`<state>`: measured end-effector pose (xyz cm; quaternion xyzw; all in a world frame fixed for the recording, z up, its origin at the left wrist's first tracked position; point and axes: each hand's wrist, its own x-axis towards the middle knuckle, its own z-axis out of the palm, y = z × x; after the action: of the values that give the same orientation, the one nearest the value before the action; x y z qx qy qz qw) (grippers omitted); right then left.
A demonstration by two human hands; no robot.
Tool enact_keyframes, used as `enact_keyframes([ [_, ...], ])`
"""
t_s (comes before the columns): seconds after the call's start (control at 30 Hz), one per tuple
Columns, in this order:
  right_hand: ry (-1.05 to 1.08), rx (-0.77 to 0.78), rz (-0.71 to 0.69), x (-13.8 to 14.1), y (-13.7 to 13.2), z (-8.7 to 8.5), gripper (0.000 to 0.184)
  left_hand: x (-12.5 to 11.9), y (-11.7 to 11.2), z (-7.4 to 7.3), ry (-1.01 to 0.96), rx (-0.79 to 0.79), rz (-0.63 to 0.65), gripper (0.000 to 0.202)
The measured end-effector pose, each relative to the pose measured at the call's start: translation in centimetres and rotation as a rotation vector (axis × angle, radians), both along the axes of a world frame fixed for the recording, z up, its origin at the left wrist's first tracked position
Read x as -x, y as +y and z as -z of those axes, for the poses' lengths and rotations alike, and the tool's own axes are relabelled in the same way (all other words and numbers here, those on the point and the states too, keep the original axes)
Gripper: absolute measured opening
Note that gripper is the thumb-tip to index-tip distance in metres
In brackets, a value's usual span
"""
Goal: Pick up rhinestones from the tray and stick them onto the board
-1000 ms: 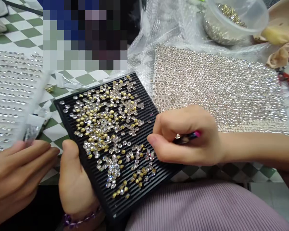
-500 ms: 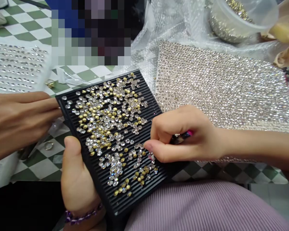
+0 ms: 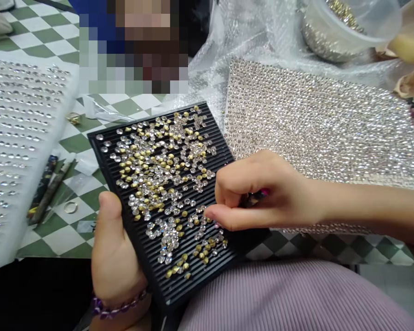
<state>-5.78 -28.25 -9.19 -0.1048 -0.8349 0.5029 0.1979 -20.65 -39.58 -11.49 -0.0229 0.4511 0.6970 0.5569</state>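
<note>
My left hand [image 3: 112, 253], a purple bracelet at its wrist, grips the left edge of a black ridged tray [image 3: 189, 294] and holds it tilted above my lap. Thumb on the rim; the other fingers are hidden beneath. Loose rhinestones [image 3: 148, 174] lie scattered over the ridges, some clear side up and some gold back up. My right hand [image 3: 258, 193] is closed in a pinch over the tray's right side, fingertips close to the stones. Inside its curled fingers shows part of a dark pen-like tool [image 3: 251, 198] with a pink bit; its tip is hidden.
A panel densely covered in rhinestones [image 3: 324, 124] lies on the right. At left is a white board with rows of stones [image 3: 17, 151], beside pens [image 3: 51, 188] and a ring [image 3: 71, 208]. A clear tub of stones [image 3: 348, 32] stands on bubble wrap [image 3: 251, 32]. A blurred person is opposite.
Another person's hand at the left has gone out of view, uncovering the pens and more of the board. The tray shifted slightly right in view; my right hand stays at its right side.
</note>
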Motion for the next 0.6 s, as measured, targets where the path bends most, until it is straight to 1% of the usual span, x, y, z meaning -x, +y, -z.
enact_keyframes([
  [0.1,-0.006,0.002,0.002,-0.01,-0.02,0.04,0.033,-0.27,0.09,-0.17,0.010,0.000,0.042,0.052],
  [0.17,0.000,0.037,0.017,-0.04,-0.06,0.11,0.034,-0.40,0.00,-0.09,0.037,-0.003,0.059,0.051],
  [0.27,0.030,0.110,0.054,-0.16,-0.18,0.26,0.034,-0.58,-0.12,0.06,0.064,-0.028,0.058,0.052],
  [0.33,0.047,0.139,0.083,-0.24,-0.26,0.34,0.034,-0.70,-0.07,0.01,0.043,-0.045,0.070,0.053],
  [0.47,0.055,0.166,0.122,-0.31,-0.34,0.28,0.035,-0.71,0.16,-0.32,0.005,0.001,0.048,0.054],
  [0.53,0.053,0.185,0.135,-0.34,-0.37,0.08,0.037,-0.44,0.00,-0.15,0.001,-0.006,0.059,0.054],
  [0.6,0.065,0.208,0.146,-0.44,-0.43,-0.31,0.038,0.02,-0.52,0.44,-0.006,-0.042,0.090,0.055],
])
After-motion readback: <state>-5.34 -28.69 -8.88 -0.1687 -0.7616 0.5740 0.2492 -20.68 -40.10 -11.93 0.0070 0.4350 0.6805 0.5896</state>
